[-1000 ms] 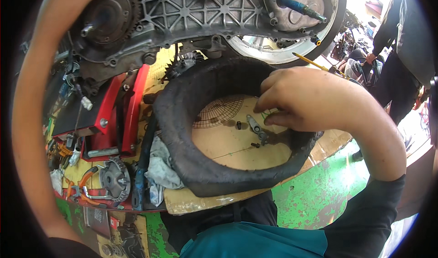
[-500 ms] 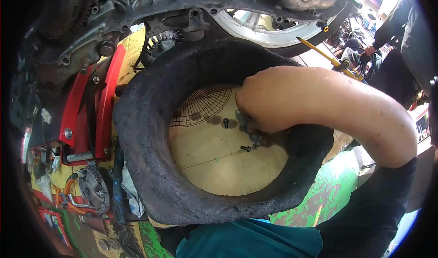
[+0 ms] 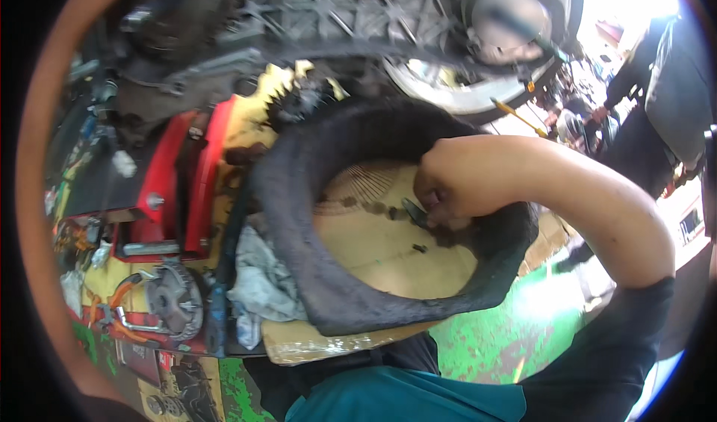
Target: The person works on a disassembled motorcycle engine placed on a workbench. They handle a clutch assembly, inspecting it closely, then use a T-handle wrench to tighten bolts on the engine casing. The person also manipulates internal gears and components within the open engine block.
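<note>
My right hand [image 3: 457, 187] reaches into the opening of a thick, black, rough ring [image 3: 287, 220] lying on cardboard. Its fingers are closed around a small dark grey metal part [image 3: 413, 211]; the grip hides most of it, so its exact kind cannot be told. On the cardboard inside the opening lie a small dark bolt [image 3: 420, 249] and, close to the fingers, another dark bolt [image 3: 393, 213]. A round wire grille [image 3: 362, 185] shows at the opening's far side. Along the left rim curves my left arm [image 3: 41, 168], blurred; its hand is out of sight.
Overhead at the far side is a ribbed metal engine casing [image 3: 351, 19], with a wheel rim [image 3: 455, 90] behind. A red metal frame [image 3: 213, 175], grey rag [image 3: 265, 272] and round metal drum [image 3: 173, 299] lie left. A yellow-handled tool [image 3: 519, 116] and another person [image 3: 635, 123] are at right.
The view has shifted. The black ring has moved rightward and away from me, uncovering more rag and the cardboard's near edge. My left arm has appeared at the left; the right hand remains inside the ring.
</note>
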`<state>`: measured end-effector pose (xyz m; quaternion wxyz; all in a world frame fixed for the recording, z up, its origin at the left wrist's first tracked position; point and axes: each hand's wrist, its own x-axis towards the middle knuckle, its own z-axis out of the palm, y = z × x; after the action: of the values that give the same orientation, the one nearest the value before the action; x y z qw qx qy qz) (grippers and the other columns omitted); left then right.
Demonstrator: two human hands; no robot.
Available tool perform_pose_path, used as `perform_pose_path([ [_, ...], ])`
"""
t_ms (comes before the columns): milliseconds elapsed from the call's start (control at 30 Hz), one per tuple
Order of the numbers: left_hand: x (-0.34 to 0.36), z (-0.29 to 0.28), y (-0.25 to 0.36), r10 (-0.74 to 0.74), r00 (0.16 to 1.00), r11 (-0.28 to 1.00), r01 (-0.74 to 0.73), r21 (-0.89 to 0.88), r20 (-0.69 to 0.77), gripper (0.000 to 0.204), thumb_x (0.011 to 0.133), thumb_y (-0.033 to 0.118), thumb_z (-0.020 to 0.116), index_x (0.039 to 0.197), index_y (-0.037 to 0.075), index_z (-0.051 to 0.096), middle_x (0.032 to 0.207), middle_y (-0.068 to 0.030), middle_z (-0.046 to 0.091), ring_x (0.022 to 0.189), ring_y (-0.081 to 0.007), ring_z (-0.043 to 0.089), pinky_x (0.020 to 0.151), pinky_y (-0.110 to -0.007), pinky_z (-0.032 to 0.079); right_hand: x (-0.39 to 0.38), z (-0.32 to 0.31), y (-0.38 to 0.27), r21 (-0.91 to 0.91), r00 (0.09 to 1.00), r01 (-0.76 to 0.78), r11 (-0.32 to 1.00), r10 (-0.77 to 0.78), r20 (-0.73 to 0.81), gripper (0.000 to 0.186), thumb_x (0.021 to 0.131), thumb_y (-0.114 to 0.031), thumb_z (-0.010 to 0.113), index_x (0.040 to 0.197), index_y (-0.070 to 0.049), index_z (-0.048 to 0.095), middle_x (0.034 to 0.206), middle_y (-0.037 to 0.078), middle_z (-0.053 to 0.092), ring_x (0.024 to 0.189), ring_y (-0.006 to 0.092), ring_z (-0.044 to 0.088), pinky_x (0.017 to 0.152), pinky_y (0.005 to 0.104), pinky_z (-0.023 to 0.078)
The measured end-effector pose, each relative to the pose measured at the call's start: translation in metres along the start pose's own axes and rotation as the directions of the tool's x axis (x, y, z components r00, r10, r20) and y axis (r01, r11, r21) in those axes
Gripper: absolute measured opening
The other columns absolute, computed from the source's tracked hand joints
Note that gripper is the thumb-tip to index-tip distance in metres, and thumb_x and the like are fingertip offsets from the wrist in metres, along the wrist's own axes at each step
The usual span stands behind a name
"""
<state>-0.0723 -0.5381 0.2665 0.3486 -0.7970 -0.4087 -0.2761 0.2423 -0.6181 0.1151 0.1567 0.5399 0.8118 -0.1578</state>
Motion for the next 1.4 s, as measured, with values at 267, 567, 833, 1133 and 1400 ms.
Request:
perform_pose_path([
  [267,-0.001,0.015,-0.027,0.357,0.890,0.928,-0.372,0.001,-0.284,0.027,0.088,0.022,0.079,0.107,0.002,0.081,0.098,-0.0161,0.078,0.094,-0.0360,0.074,0.087,-0.043,0.057,-0.049,-0.079,-0.080,0.142,0.454,0.438,0.888,-0.082,-0.887,0.019,0.087,-0.017,0.084,0.094,0.000,0.077,0.078,0.007,0.072,0.070,0.0129,0.065,0.068,0.0317,0.052],
  [567,-0.012,0.021,-0.030,0.241,0.866,0.926,-0.340,-0.163,-0.439,0.027,0.080,0.029,0.084,0.104,0.015,0.083,0.091,-0.0127,0.078,0.090,-0.0334,0.076,0.082,-0.046,0.061,0.062,-0.129,-0.118,-0.057,-0.086,0.215,0.975,-0.040,-0.996,0.027,0.099,-0.024,0.068,0.106,0.000,0.078,0.088,0.022,0.076,0.077,0.0340,0.074,0.075,0.0455,0.058],
  [833,-0.008,0.029,-0.025,0.272,0.854,0.950,-0.312,-0.018,-0.444,0.016,0.083,0.027,0.081,0.090,0.014,0.078,0.089,-0.0076,0.077,0.089,-0.0309,0.076,0.079,-0.047,0.061,0.071,-0.132,-0.121,-0.046,-0.110,0.023,0.999,-0.044,-0.993,0.029,0.099,-0.027,0.063,0.094,-0.001,0.076,0.090,0.026,0.075,0.087,0.0455,0.074,0.082,0.0547,0.058],
  [1133,-0.003,0.031,-0.022,0.274,0.861,0.957,-0.287,0.036,-0.429,0.015,0.085,0.029,0.079,0.085,0.015,0.077,0.086,-0.0080,0.076,0.085,-0.0327,0.076,0.076,-0.047,0.061,0.066,-0.136,-0.120,-0.024,-0.075,-0.180,0.983,-0.038,-0.996,0.034,0.100,-0.030,0.066,0.088,-0.001,0.075,0.082,0.026,0.073,0.081,0.0468,0.072,0.076,0.0544,0.058],
  [1400,-0.003,0.030,-0.015,0.265,0.865,0.962,-0.266,0.059,-0.427,0.015,0.089,0.028,0.075,0.084,0.014,0.077,0.085,-0.0079,0.076,0.083,-0.0313,0.076,0.072,-0.045,0.060,-0.003,-0.095,-0.106,-0.162,0.200,-0.121,0.979,-0.136,-0.970,0.033,0.098,-0.035,0.070,0.097,-0.004,0.080,0.081,0.021,0.074,0.080,0.0432,0.073,0.078,0.0501,0.059],
])
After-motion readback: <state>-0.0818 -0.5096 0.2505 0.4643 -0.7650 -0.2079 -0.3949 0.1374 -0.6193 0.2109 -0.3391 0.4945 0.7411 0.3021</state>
